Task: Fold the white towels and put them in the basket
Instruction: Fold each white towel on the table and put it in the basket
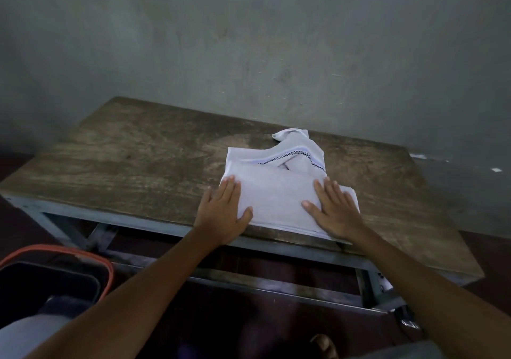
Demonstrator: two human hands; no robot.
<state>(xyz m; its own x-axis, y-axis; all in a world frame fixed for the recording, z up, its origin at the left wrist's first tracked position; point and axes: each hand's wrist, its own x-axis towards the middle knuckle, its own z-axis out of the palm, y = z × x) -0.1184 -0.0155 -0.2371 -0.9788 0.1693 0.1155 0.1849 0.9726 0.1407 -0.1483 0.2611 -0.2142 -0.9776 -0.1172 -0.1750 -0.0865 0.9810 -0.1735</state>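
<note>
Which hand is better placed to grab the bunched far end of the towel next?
Likely the right hand: it lies flat on the towel just below the bunched end, while the left hand presses the near left corner, farther off.

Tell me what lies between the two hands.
In the head view, only a smooth stretch of the white towel lies between the left hand and the right hand; both press flat on it.

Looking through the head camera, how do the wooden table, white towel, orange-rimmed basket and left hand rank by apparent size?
1. wooden table
2. white towel and orange-rimmed basket: unsure, as the basket is cropped by the frame and nearer the camera
3. left hand
</note>
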